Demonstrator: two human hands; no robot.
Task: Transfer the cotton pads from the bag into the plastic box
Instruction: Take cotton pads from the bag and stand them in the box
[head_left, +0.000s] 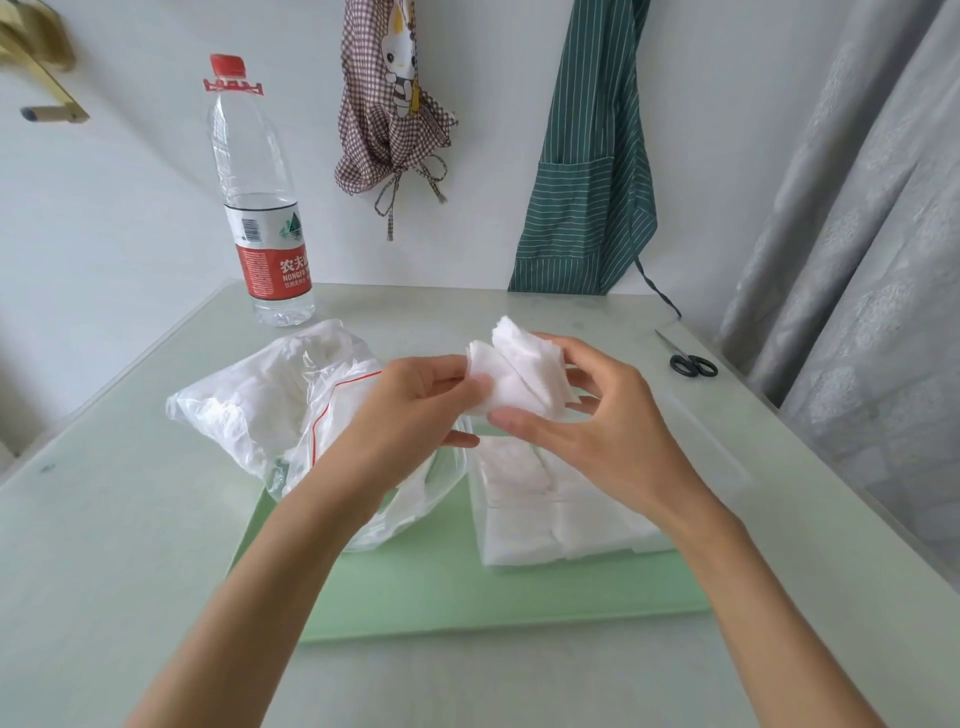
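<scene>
Both my hands hold a stack of white cotton pads (514, 371) in the air above the table. My left hand (415, 405) pinches its left side, and my right hand (592, 421) grips it from the right with thumb underneath. Below them, the clear plastic box (644, 545) holds several rows of white pads (540, 509). The crumpled clear zip bag (270, 410) with a red seal line lies to the left, with more pads inside. Bag and box rest on a light green mat (467, 597).
A tall water bottle (262, 208) with a red cap stands at the back left. Black scissors (691, 361) lie at the table's right edge. The box's clear lid (711, 441) lies to the right of the box. Aprons hang on the wall; a grey curtain is to the right.
</scene>
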